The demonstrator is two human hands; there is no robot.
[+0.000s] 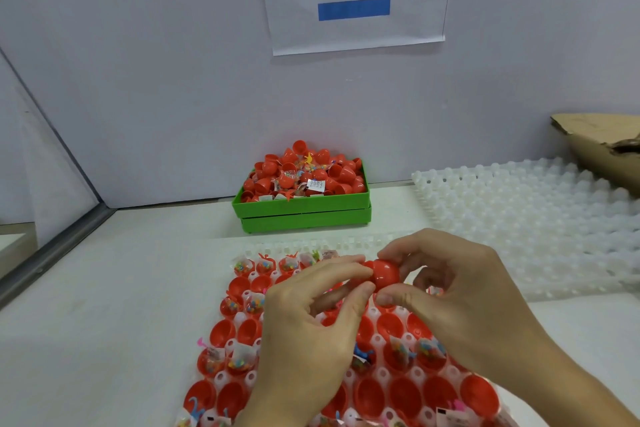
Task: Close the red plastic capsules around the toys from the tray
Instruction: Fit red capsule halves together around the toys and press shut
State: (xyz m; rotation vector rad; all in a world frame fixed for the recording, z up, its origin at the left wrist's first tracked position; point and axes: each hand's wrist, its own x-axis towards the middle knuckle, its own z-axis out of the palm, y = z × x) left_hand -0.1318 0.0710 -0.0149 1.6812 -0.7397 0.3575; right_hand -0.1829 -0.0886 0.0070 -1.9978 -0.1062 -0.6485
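Below, tray (375,373) of red capsule halves (405,386).

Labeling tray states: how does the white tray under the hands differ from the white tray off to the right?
The near tray holds red capsule halves and bagged toys in its cups; the far tray shows only bare cups. The near tray lies under both hands, left hand and right hand, which pinch a red capsule above it; the far tray lies untouched by the cardboard. Both are translucent white cup grids lying flat on the table.

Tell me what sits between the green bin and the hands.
In the head view, a bare strip of white table and the far edge of the white cell tray separate the green bin from both hands.
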